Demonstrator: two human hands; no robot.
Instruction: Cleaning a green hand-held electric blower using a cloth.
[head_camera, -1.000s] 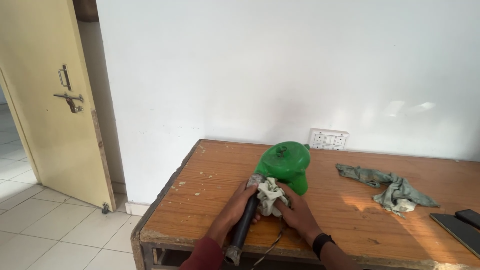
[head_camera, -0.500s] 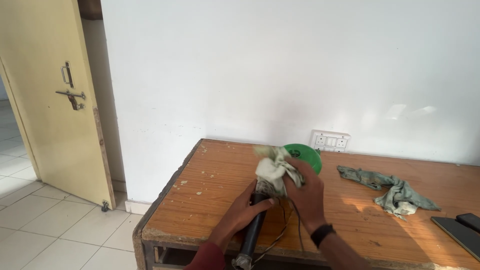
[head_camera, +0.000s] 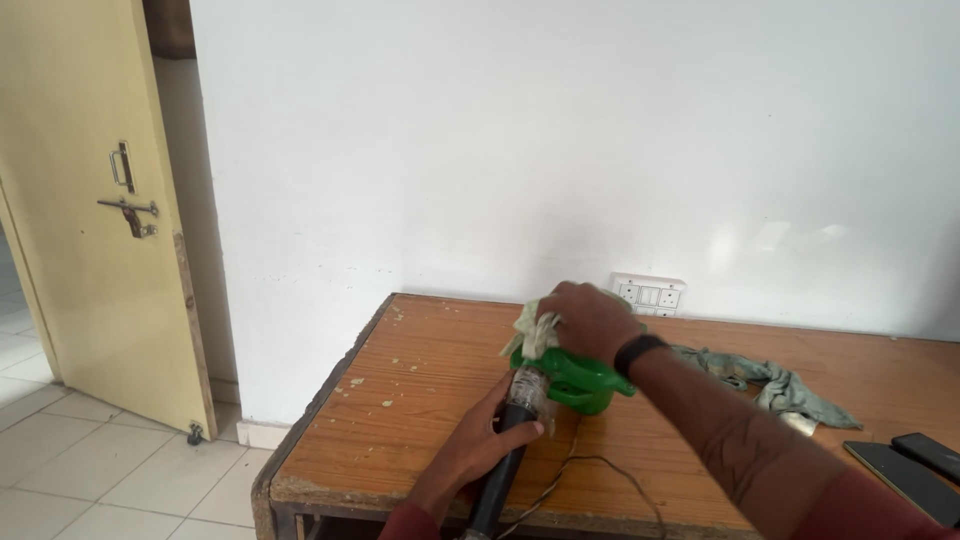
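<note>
While the left hand (head_camera: 500, 425) grips the black tube nozzle (head_camera: 497, 470) of the green plastic blower (head_camera: 575, 378) lying on the worn wooden desk (head_camera: 400, 400), the right hand (head_camera: 590, 320) presses a pale crumpled rag (head_camera: 533, 332) onto the blower's top, hiding much of it. A grey-green cloth (head_camera: 790, 388) lies near, dark flat devices (head_camera: 915, 458) farther right, a white wall socket plate (head_camera: 655, 295) behind.

1. The blower (head_camera: 575, 378) lies on the table (head_camera: 400, 420), near its left end.
2. A rag (head_camera: 775, 385) lies to its right.
3. The socket panel (head_camera: 650, 294) sits on the wall behind.
4. The door (head_camera: 80, 220) stands at far left.
</note>
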